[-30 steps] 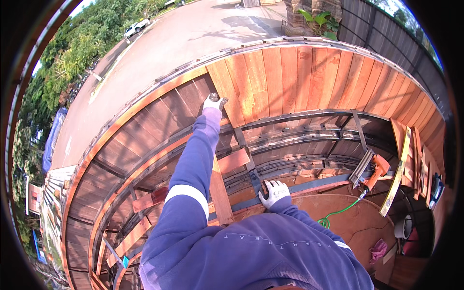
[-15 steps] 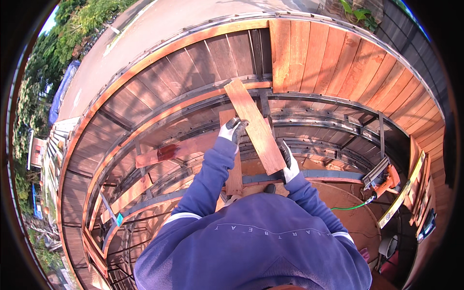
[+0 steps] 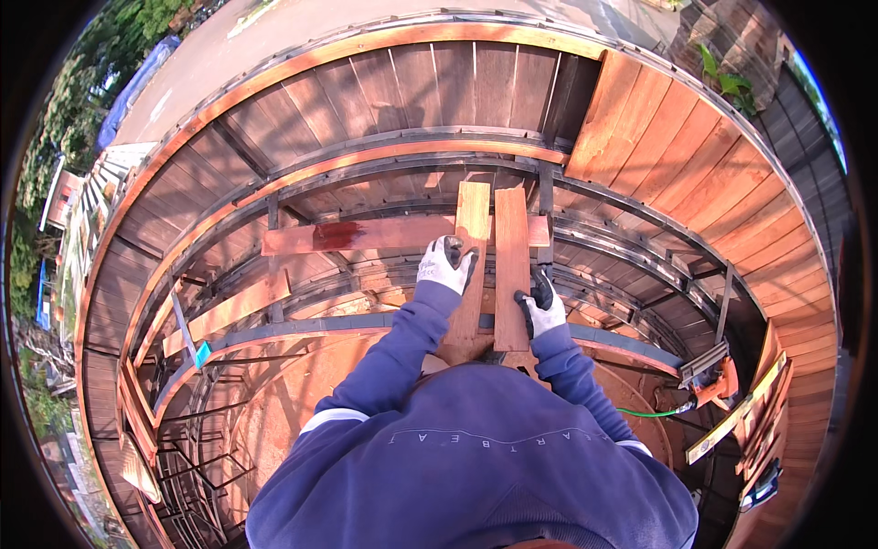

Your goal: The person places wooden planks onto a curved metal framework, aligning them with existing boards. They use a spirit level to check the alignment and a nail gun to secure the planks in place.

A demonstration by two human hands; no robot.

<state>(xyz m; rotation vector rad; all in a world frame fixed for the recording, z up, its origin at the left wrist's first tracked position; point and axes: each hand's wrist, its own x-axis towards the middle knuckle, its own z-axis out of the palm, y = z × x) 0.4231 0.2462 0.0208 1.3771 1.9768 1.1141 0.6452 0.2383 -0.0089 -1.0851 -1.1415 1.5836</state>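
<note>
Two narrow reddish-brown wooden planks stand nearly side by side in front of my body, with a slim gap between them. My left hand (image 3: 446,263), in a white-and-black work glove, is closed around the edge of the left plank (image 3: 472,216). On the outer edge of the right plank (image 3: 512,265), my right hand (image 3: 541,306) has its gloved fingers wrapped. Parts of its fingers are hidden by the plank. Behind both planks runs a horizontal board (image 3: 402,234) with a dark wet-looking patch.
Curved black metal framing (image 3: 654,209) rings me, faced with wooden slats (image 3: 677,137) at the right. An orange power tool (image 3: 718,386) with a green hose rests at the right, beside a yellow level-like bar (image 3: 739,412) and stacked boards (image 3: 766,430). Another loose board (image 3: 229,313) lies left.
The slanted plank in my right hand has swung upright and now stands beside the other plank. My left hand has moved lower on its plank. The whole view has shifted.
</note>
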